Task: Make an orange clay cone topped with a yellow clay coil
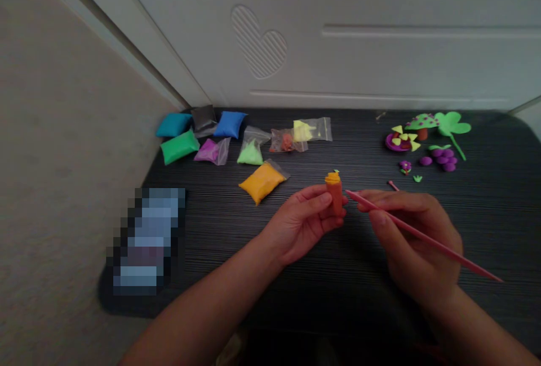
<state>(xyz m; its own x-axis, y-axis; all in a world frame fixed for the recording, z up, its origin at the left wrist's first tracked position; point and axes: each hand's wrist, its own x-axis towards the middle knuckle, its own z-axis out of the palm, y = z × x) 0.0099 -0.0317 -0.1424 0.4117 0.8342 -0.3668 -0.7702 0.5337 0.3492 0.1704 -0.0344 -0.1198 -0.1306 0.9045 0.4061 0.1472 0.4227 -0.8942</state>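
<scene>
Upright between the fingers of my left hand (302, 222) is a small clay figure (335, 197), an orange-brown cylinder topped with ridged yellow clay. A tiny light green bit shows at its top edge. My right hand (418, 236) is closed in a pen-like grip round a pink clay modelling tool (439, 248), pointed at its far end. The tool's near tip lies just right of the clay figure; whether they touch I cannot tell. Behind my left hand lies a bag of yellow-orange clay (262, 181).
Several clay bags, among them a green one (180, 147) and a blue one (230, 124), lie at the back left. Finished clay pieces, including a purple dish (393, 145) and a green clover (452, 124), stand back right. A pixelated phone-like object (147, 236) lies left. A white panel (359, 67) rises behind the dark table.
</scene>
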